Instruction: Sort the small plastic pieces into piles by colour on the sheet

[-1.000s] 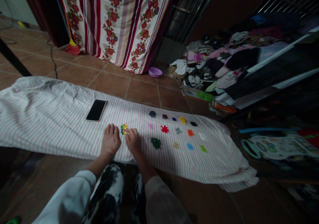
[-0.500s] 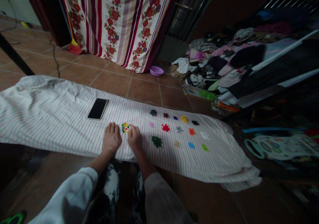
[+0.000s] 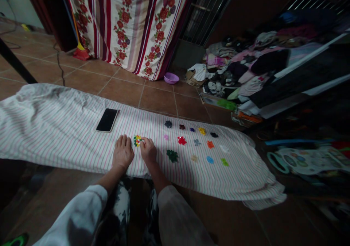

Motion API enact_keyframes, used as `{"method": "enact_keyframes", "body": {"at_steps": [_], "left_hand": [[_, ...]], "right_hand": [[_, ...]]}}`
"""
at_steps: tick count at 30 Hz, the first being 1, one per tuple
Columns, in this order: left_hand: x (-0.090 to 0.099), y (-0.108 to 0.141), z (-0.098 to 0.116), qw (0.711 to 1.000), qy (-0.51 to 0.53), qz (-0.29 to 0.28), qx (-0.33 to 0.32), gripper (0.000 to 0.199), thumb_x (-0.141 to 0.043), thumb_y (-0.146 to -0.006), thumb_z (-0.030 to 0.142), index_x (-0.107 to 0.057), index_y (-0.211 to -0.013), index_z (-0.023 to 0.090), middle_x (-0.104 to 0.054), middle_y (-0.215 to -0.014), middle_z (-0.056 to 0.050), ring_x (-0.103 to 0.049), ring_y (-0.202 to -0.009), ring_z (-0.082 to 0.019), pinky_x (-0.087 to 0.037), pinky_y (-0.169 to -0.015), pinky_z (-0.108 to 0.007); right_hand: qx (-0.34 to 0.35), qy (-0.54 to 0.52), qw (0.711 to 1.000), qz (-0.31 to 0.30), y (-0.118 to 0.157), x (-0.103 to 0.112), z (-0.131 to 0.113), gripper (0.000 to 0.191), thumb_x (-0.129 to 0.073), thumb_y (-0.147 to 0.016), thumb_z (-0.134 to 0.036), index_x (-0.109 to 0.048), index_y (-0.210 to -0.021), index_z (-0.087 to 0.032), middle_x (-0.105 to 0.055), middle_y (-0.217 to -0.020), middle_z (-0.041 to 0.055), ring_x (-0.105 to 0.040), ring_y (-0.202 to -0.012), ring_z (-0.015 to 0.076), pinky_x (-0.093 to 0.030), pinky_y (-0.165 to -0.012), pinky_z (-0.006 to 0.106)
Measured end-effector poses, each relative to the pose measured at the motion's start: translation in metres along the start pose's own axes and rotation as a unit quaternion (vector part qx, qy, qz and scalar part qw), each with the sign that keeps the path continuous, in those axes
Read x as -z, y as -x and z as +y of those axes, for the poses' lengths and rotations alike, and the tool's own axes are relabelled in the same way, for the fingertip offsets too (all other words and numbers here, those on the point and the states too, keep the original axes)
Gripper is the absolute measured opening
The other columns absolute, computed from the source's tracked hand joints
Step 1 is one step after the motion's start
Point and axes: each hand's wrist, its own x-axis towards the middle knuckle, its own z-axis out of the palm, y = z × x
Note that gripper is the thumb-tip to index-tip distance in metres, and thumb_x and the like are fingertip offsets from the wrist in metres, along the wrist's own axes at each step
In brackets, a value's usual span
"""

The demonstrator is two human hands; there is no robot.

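Note:
My left hand (image 3: 123, 153) lies flat, palm down, on the striped cloth (image 3: 68, 129), its fingers stretched out. Just right of it sits a small patch of green, yellow, red and white pieces (image 3: 137, 141), too small to make out singly. At the patch's right edge my right hand (image 3: 148, 151) has its fingers bent together in a pinch; what they hold, if anything, is hidden. Right of this hand are a dark green pile (image 3: 172, 156), a red pile (image 3: 182, 140) and a small pink pile (image 3: 166, 137).
More small piles spread rightward, among them yellow (image 3: 202, 131), orange (image 3: 210, 144), blue (image 3: 210, 160) and light green (image 3: 224, 162). A phone (image 3: 107, 120) lies on the cloth at left. Beyond are a purple basin (image 3: 171, 78), a floral curtain (image 3: 136, 27) and heaped clothes (image 3: 246, 63).
Almost nothing differs. My right hand's fingertips have shifted very slightly at the edge of the coloured patch; my left hand stays in place.

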Motion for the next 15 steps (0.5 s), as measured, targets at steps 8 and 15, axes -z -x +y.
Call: {"method": "enact_keyframes", "body": {"at_steps": [8,15], "left_hand": [[0.0005,-0.0011,-0.0002,1.000,-0.010,0.005,-0.016,0.043,-0.040,-0.086,0.017,-0.058,-0.121,0.001,-0.057,-0.132,-0.026,-0.044,-0.134,-0.036,-0.036,-0.110,-0.049],[-0.0032,0.0003,-0.0016,1.000,0.021,0.018,-0.005,0.042,-0.041,-0.086,0.018,-0.058,-0.122,0.005,-0.057,-0.133,-0.023,-0.043,-0.135,-0.034,-0.037,-0.109,-0.052]], "right_hand": [[-0.009,-0.036,0.999,0.019,-0.0002,-0.0019,0.0002,0.020,-0.048,-0.090,-0.023,-0.066,-0.095,-0.019,-0.069,-0.088,0.0037,-0.063,-0.082,0.0161,-0.046,-0.075,0.024],[-0.076,-0.118,0.989,0.036,0.0007,-0.0010,0.0024,0.018,-0.049,-0.088,-0.034,-0.062,-0.091,-0.021,-0.071,-0.081,0.0025,-0.067,-0.074,0.0162,-0.050,-0.069,0.024]]}}
